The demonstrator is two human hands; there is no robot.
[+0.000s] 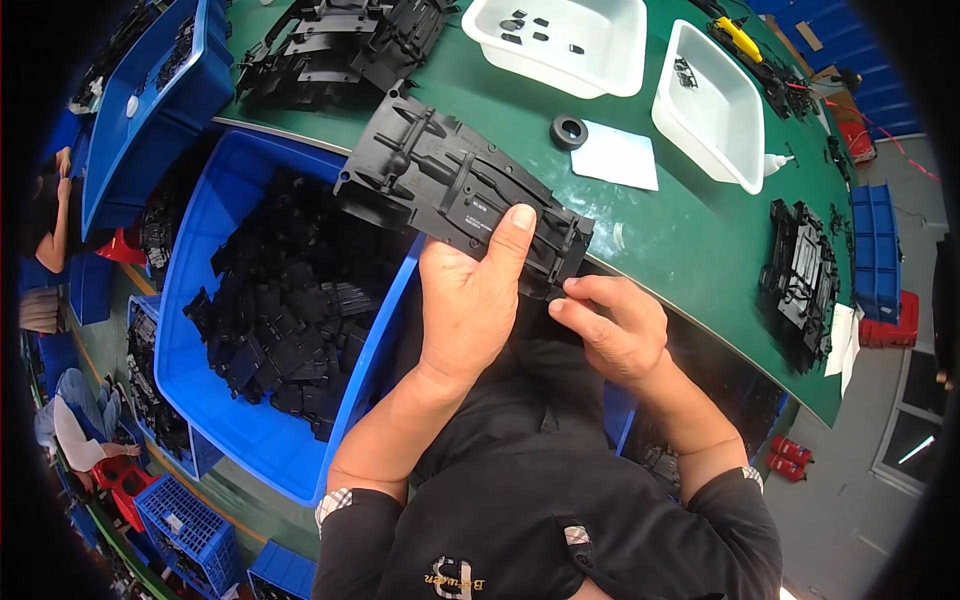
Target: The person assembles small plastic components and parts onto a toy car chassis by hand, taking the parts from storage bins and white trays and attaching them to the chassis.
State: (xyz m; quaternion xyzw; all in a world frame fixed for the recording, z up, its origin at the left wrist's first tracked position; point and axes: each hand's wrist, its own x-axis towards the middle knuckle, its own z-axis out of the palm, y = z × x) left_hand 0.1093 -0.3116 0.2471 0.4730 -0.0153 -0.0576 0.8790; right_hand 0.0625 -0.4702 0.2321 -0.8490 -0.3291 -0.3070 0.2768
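A long black plastic toy car chassis (455, 185) is tilted above the table's near edge, its underside showing. My left hand (470, 300) grips it from below, with the thumb pressed across its flat face. At the chassis's right end, my right hand (620, 330) has thumb and forefinger drawn together in a pinch by the corner. Whatever lies between those fingertips is too small to make out. A black ring like a small tyre (568, 132) lies on the green table beside a white sheet of paper (615, 155).
A blue bin (235, 430) of black plastic parts stands left of my legs. White trays (480, 30) (735, 150) with small black parts sit at the table's back. More black chassis (800, 290) lie at the right edge and far left. Two people are at left.
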